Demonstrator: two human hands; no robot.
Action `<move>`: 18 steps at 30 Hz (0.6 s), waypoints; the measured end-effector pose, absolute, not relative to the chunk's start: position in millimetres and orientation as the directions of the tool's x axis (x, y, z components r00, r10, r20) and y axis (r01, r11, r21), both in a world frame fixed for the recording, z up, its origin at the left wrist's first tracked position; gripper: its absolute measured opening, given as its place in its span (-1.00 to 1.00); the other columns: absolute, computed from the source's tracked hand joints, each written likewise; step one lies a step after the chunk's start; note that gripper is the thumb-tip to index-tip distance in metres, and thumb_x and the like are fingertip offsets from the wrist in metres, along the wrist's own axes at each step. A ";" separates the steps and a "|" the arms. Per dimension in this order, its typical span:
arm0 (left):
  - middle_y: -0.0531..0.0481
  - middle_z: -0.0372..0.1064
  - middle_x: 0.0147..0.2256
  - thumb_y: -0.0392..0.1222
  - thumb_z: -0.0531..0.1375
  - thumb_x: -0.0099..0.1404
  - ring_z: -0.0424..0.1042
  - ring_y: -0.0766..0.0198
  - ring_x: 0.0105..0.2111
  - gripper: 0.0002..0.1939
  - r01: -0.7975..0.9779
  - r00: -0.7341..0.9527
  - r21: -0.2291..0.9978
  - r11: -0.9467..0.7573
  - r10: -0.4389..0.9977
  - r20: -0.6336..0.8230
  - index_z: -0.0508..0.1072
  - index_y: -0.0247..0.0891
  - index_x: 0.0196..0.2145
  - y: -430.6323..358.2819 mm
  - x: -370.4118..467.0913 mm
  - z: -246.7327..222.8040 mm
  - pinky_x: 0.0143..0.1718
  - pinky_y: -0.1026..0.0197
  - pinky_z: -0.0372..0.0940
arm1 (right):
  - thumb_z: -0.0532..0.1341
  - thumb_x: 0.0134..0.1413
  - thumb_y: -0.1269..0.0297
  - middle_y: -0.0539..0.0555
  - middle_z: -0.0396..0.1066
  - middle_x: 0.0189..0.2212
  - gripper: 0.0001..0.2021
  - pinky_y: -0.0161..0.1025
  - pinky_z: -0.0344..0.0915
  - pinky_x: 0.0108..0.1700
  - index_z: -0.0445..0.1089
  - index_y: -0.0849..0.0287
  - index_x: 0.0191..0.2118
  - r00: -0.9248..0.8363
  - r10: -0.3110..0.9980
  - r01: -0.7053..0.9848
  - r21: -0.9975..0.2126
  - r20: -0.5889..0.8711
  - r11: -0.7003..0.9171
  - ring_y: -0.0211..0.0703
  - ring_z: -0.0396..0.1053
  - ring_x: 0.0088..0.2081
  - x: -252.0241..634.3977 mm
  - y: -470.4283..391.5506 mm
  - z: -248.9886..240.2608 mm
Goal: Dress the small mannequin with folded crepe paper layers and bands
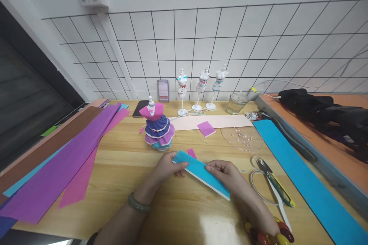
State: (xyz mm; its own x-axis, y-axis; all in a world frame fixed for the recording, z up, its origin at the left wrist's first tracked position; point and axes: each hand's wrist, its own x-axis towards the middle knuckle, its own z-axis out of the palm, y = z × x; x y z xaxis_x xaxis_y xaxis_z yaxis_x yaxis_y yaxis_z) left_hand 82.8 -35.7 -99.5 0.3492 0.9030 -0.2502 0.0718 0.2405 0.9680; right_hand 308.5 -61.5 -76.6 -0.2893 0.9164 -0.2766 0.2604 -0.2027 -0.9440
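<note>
A bright blue paper strip [198, 168] with a white lower edge slants above the wooden table. My left hand [169, 166] pinches its upper left end, thumb on top. Near the strip's middle and right part, my right hand [225, 174] grips it between thumb and fingers. Just behind the strip lies a small magenta piece [192, 153]. Beyond my left hand stands a small mannequin [158, 126] in a layered dress of pink, navy, purple and blue. A purple square [206, 128] rests farther back.
Three bare white mannequins [200, 86] stand at the back, beside a glass [237, 102]. Scissors [274, 183] and white tape lie at the right, near a long blue sheet [304, 180]. Coloured sheets [66, 160] cover the left side. A clear dish [242, 139] holds small gems.
</note>
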 end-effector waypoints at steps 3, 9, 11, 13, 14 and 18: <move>0.04 0.37 -0.67 0.09 0.31 0.02 0.32 0.37 -0.67 -0.60 0.062 0.333 0.971 0.230 0.913 -0.238 0.39 -0.34 -0.44 -35.2 82.7 -100.2 -0.63 0.36 0.14 | 0.24 -0.16 -0.23 -0.02 0.31 -0.62 -0.48 -0.32 0.07 -0.51 0.43 0.24 -0.48 -0.266 0.926 0.264 -0.944 -0.269 -0.199 -0.30 0.17 -0.57 308.4 -60.3 -73.0; 0.08 0.33 -0.58 0.14 0.31 -0.02 0.27 0.38 -0.56 -0.57 0.044 0.277 0.981 0.191 0.941 -0.196 0.41 -0.34 -0.49 -34.8 81.7 -97.3 -0.50 0.33 0.17 | 0.24 -0.12 -0.20 -0.04 0.28 -0.63 -0.51 -0.33 0.06 -0.51 0.39 0.24 -0.50 -0.279 0.929 0.246 -0.953 -0.243 -0.176 -0.31 0.15 -0.57 305.5 -61.1 -74.8; 0.07 0.32 -0.58 0.16 0.31 -0.02 0.26 0.37 -0.54 -0.55 0.046 0.261 0.980 0.196 0.944 -0.201 0.42 -0.36 -0.51 -35.5 82.2 -96.8 -0.47 0.31 0.16 | 0.24 -0.10 -0.19 -0.04 0.27 -0.63 -0.52 -0.33 0.06 -0.51 0.38 0.24 -0.50 -0.296 0.927 0.240 -0.957 -0.231 -0.162 -0.32 0.14 -0.57 304.3 -61.9 -76.9; 0.07 0.30 -0.60 0.17 0.29 -0.01 0.24 0.37 -0.55 -0.54 0.053 0.245 0.978 0.199 0.947 -0.206 0.43 -0.36 -0.52 -36.1 83.0 -97.3 -0.48 0.30 0.14 | 0.23 -0.09 -0.18 -0.05 0.26 -0.63 -0.52 -0.33 0.06 -0.51 0.38 0.24 -0.49 -0.309 0.924 0.237 -0.959 -0.226 -0.155 -0.32 0.14 -0.57 303.5 -62.5 -78.0; 0.08 0.29 -0.61 0.18 0.29 -0.01 0.23 0.37 -0.57 -0.54 0.060 0.232 0.978 0.198 0.950 -0.207 0.42 -0.36 -0.53 -36.2 83.3 -98.0 -0.50 0.31 0.12 | 0.23 -0.09 -0.18 -0.05 0.26 -0.63 -0.52 -0.33 0.07 -0.51 0.38 0.24 -0.49 -0.312 0.923 0.239 -0.959 -0.226 -0.154 -0.32 0.14 -0.57 303.6 -62.6 -78.2; 0.13 0.18 -0.68 0.21 0.27 -0.02 0.15 0.40 -0.65 -0.52 0.095 0.178 0.980 0.177 0.965 -0.191 0.35 -0.33 -0.58 -35.1 83.2 -101.0 -0.60 0.33 0.04 | 0.24 -0.08 -0.15 -0.05 0.26 -0.63 -0.54 -0.33 0.06 -0.51 0.38 0.23 -0.51 -0.292 0.927 0.257 -0.953 -0.234 -0.159 -0.31 0.14 -0.57 307.5 -61.1 -78.4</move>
